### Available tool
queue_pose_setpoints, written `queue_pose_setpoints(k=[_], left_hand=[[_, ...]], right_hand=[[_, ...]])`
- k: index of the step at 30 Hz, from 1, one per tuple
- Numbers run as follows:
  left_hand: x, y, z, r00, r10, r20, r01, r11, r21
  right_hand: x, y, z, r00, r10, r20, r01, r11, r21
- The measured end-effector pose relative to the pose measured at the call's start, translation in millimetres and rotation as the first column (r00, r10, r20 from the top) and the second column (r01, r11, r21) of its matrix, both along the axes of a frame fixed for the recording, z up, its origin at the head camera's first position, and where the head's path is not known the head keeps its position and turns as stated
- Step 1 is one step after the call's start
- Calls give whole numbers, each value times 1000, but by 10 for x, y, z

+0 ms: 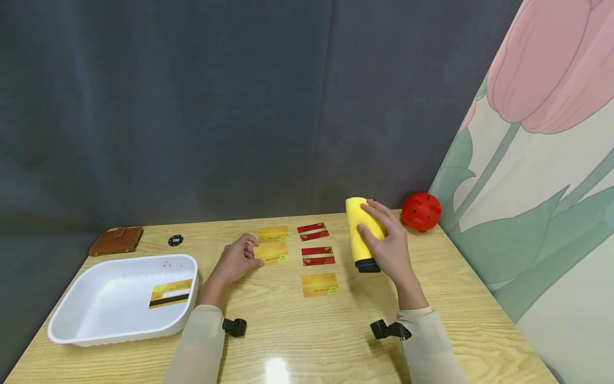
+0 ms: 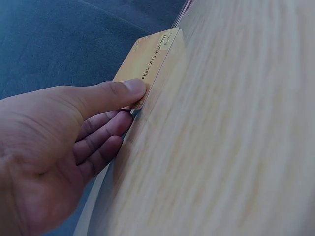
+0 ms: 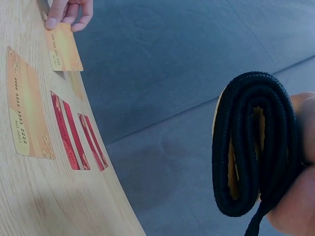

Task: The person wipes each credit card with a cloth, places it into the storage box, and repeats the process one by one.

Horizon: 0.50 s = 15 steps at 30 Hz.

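Observation:
My left hand (image 1: 238, 260) pinches a gold bank card (image 1: 272, 254) by its left end, thumb on top, close over the table. Another gold card (image 1: 273, 233) lies just behind it. My right hand (image 1: 390, 242) grips a rolled-up yellow cloth (image 1: 361, 226) with a black edge, held above the table. Its black end (image 3: 253, 142) faces the right wrist camera and shows several folded layers. Between the hands lie two red cards with pale stripes, the far one (image 1: 313, 231) and the near one (image 1: 318, 256). In front of them is another gold card (image 1: 320, 285).
A white plastic tray (image 1: 120, 336) stands at the left, with a gold card (image 1: 170, 294) in it showing a black stripe. Behind it are a brown leather wallet (image 1: 116, 241) and a black chip (image 1: 175, 240). A red piggy bank (image 1: 421, 212) sits at the back right.

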State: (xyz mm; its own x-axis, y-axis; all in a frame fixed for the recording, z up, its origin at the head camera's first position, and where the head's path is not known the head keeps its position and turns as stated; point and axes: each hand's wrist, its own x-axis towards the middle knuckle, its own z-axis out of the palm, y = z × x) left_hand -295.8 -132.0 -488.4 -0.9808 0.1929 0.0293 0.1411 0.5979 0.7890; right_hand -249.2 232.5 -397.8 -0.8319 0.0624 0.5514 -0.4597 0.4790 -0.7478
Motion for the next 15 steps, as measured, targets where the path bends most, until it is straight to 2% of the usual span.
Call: queue_pose_setpoints(k=[5,10,15], left_hand=[[10,-39,-28,999,3,-50,-1,999,38],[7,-75,-76,995,11,-95,2,991,132],[19,-98,-117,997,16,-81,-1,985,175]], right_hand=[[0,-12,9,1000,4,-12,-4,1000,0],[3,-15,10,1000,3,-1,-3,1000,9],[12,-18,6,1000,0,12,-1,1000,13]])
